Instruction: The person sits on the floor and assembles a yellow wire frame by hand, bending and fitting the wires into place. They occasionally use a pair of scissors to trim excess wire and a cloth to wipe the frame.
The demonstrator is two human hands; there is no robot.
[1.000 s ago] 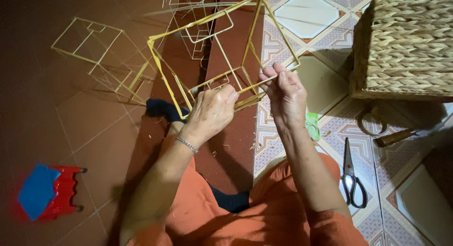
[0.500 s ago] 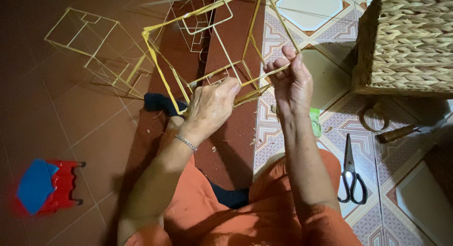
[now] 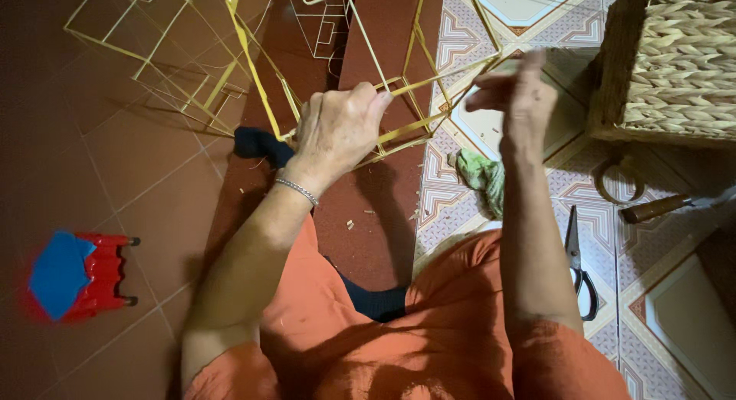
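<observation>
While left hand (image 3: 337, 131) grips the yellow stick frame (image 3: 399, 85) above the lap, right hand (image 3: 514, 97), blurred at the frame's right corner, looks loosely open. Joint-fixing step; next move likely needs a steady pinch there.

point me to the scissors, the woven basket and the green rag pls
scissors (image 3: 576, 263): head view, on the blades just above the black handle loops.
woven basket (image 3: 681, 59): head view, on its braided side wall.
green rag (image 3: 483, 176): head view, on the middle of the crumpled cloth on the tiled floor.
</observation>
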